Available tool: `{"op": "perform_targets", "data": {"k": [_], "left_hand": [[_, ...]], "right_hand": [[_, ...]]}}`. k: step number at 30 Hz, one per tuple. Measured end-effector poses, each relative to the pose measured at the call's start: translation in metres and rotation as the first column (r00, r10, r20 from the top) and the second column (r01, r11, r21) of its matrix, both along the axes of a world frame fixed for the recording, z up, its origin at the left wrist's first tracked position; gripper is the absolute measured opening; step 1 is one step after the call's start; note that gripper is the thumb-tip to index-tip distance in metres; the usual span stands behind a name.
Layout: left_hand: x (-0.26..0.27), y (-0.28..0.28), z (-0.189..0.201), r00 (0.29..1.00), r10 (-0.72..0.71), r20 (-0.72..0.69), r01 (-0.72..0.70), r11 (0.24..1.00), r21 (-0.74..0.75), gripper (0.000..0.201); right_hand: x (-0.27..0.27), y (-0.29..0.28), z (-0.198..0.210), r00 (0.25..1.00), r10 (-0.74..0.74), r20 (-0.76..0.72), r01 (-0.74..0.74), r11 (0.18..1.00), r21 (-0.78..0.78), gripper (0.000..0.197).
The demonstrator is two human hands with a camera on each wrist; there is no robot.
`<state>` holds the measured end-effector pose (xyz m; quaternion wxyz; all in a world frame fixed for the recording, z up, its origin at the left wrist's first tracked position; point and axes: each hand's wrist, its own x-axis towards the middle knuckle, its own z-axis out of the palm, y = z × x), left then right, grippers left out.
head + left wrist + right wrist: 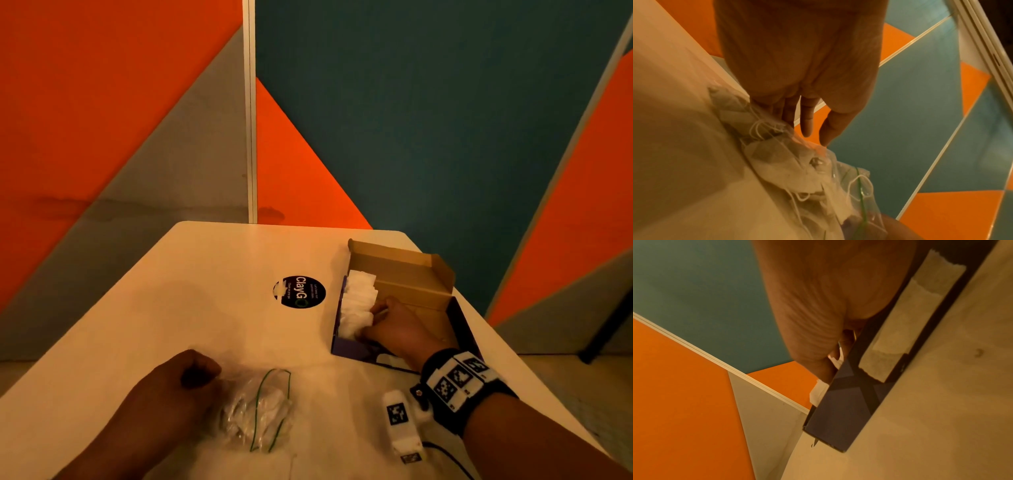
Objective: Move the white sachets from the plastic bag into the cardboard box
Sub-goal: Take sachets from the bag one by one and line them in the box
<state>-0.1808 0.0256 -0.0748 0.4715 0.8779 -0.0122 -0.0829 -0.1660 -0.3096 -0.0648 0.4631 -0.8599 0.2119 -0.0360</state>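
Observation:
A cardboard box [411, 274], brown inside and dark purple outside [846, 402], stands open at the right of the white table [171, 308]. A row of white sachets [358, 301] fills its left side. My right hand [368, 322] reaches into the box, fingers curled on a white sachet [818, 392] against that row. The crumpled clear plastic bag [257, 411] with a green line lies near the front edge, with sachets and strings inside it [797, 170]. My left hand [191, 377] sits at the bag's left end, its fingertips [825, 141] holding the plastic.
A round black sticker [299, 292] is on the table left of the box. A white marker-tagged device [402, 428] with a cable lies beside my right wrist. Orange, grey and teal partition walls [445, 137] stand close behind the table.

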Motion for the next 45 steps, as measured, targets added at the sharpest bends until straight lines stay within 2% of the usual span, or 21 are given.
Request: {"op": "perform_targets", "data": {"k": [4, 6, 7, 8, 10, 11, 12, 13, 14, 15, 17, 19, 21, 24, 28, 34, 39, 42, 45], "left_hand": [[-0.007, 0.0, 0.006, 0.995, -0.102, 0.003, 0.102, 0.994, 0.034, 0.018], [-0.005, -0.003, 0.007, 0.977, -0.212, 0.02, 0.21, 0.975, 0.071, 0.029], [-0.006, -0.001, 0.008, 0.963, -0.27, 0.016, 0.267, 0.957, 0.11, 0.033], [-0.006, -0.002, 0.009, 0.944, -0.329, 0.005, 0.324, 0.933, 0.155, 0.037], [-0.003, 0.0, 0.006, 0.907, -0.42, -0.043, 0.417, 0.876, 0.243, 0.053], [-0.002, 0.0, 0.004, 0.892, -0.445, -0.074, 0.448, 0.856, 0.258, 0.066], [-0.001, 0.002, 0.001, 0.883, -0.459, -0.097, 0.468, 0.849, 0.245, 0.078], [0.0, 0.003, -0.002, 0.875, -0.47, -0.116, 0.484, 0.845, 0.23, 0.087], [0.0, 0.002, -0.004, 0.865, -0.487, -0.118, 0.501, 0.834, 0.23, 0.092], [-0.002, 0.001, -0.005, 0.856, -0.502, -0.12, 0.515, 0.815, 0.264, 0.091], [-0.006, -0.005, -0.002, 0.836, -0.537, -0.116, 0.543, 0.775, 0.324, 0.082], [-0.004, -0.007, -0.001, 0.839, -0.539, -0.076, 0.526, 0.768, 0.366, 0.072], [-0.002, -0.005, -0.006, 0.857, -0.514, -0.024, 0.48, 0.782, 0.398, 0.066], [-0.001, -0.005, -0.008, 0.882, -0.469, 0.041, 0.407, 0.803, 0.435, 0.071], [0.0, -0.006, -0.006, 0.902, -0.425, 0.077, 0.348, 0.821, 0.453, 0.045], [-0.002, -0.008, -0.006, 0.902, -0.415, 0.115, 0.324, 0.83, 0.455, 0.036], [-0.003, -0.008, -0.004, 0.902, -0.414, 0.125, 0.318, 0.832, 0.455, 0.034], [-0.005, -0.009, -0.002, 0.901, -0.418, 0.119, 0.324, 0.828, 0.457, 0.03], [-0.006, -0.009, 0.0, 0.905, -0.414, 0.094, 0.331, 0.827, 0.455, 0.033]], "right_hand": [[-0.009, 0.008, 0.01, 0.988, -0.123, 0.096, 0.123, 0.992, 0.006, 0.037], [-0.019, 0.014, 0.021, 0.965, -0.18, 0.193, 0.205, 0.972, -0.119, 0.029], [-0.026, 0.024, 0.025, 0.961, -0.149, 0.234, 0.195, 0.962, -0.188, 0.025], [-0.034, 0.033, 0.027, 0.959, -0.076, 0.273, 0.146, 0.958, -0.246, 0.021], [-0.05, 0.057, 0.025, 0.943, 0.227, 0.243, -0.134, 0.928, -0.349, 0.013], [-0.058, 0.07, 0.023, 0.901, 0.413, 0.132, -0.329, 0.849, -0.414, 0.013], [-0.066, 0.083, 0.019, 0.826, 0.563, -0.011, -0.501, 0.726, -0.472, 0.018], [-0.07, 0.094, 0.016, 0.748, 0.652, -0.123, -0.609, 0.601, -0.517, 0.027], [-0.072, 0.102, 0.013, 0.702, 0.691, -0.173, -0.648, 0.52, -0.557, 0.037], [-0.072, 0.108, 0.009, 0.69, 0.701, -0.181, -0.649, 0.489, -0.583, 0.044], [-0.067, 0.115, 0.002, 0.681, 0.715, -0.159, -0.638, 0.472, -0.609, 0.05], [-0.06, 0.118, -0.005, 0.667, 0.73, -0.153, -0.639, 0.454, -0.62, 0.05], [-0.056, 0.119, -0.007, 0.694, 0.704, -0.149, -0.61, 0.467, -0.64, 0.046], [-0.052, 0.117, -0.009, 0.731, 0.675, -0.101, -0.575, 0.529, -0.624, 0.031], [-0.053, 0.111, -0.006, 0.751, 0.657, -0.061, -0.575, 0.605, -0.551, 0.024], [-0.055, 0.104, -0.001, 0.789, 0.614, -0.019, -0.544, 0.685, -0.485, 0.022], [-0.054, 0.099, 0.001, 0.86, 0.507, 0.047, -0.474, 0.831, -0.291, 0.017], [-0.058, 0.093, 0.003, 0.873, 0.481, 0.08, -0.465, 0.87, -0.167, 0.014], [-0.062, 0.083, 0.009, 0.882, 0.464, 0.086, -0.454, 0.884, -0.113, 0.018]]}}
